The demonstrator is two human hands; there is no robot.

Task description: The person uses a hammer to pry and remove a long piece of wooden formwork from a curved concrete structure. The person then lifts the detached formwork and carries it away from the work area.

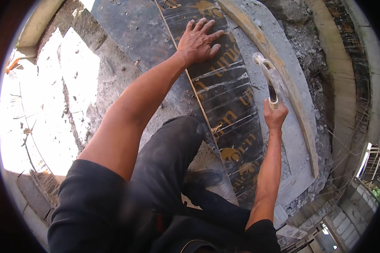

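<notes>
My left hand lies flat, fingers spread, on a dark film-faced plywood panel that bears printed writing. My right hand is closed around the handle of a hammer, whose pale, worn head points away from me over the concrete. Right of the panel runs a long timber batten, lying on the grey concrete slab. A second dark, dusty sheet adjoins the panel's left edge. My bent knee is beside the panel's left edge.
Rubble borders the slab on the right, beside a pale curved-looking beam. Dusty ground lies to the left, strongly sunlit farther out. Thin wires stick out at the right. Concrete blocks are at the lower left.
</notes>
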